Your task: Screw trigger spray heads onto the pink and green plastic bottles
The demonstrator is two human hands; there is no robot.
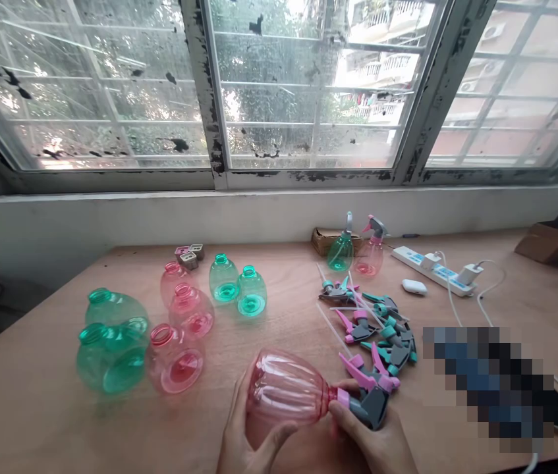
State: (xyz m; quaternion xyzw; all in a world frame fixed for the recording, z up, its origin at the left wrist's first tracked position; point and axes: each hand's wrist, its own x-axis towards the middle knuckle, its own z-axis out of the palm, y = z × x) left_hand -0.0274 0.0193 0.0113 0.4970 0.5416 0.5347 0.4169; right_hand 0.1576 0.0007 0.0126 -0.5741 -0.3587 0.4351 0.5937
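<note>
A pink transparent spray bottle [288,387] lies on its side in the air, its neck pointing right. My left hand [242,428] is wrapped around its wide base end, thumb below. At the neck, my right hand [380,442] grips a grey and pink trigger spray head [373,401] by its pink collar, which sits against the bottle's mouth. How far the collar is threaded on cannot be made out. Just beyond that hand lies a pile of loose spray heads [397,345] in grey, pink and green, with thin white tubes.
Several open green bottles [125,362] and pink bottles [192,313] stand on the left of the wooden table [279,329]. Two bottles with heads fitted, one green [340,253], stand by the wall. A power strip [437,270], earbud case [414,287] and blurred-out object [496,388] are at right.
</note>
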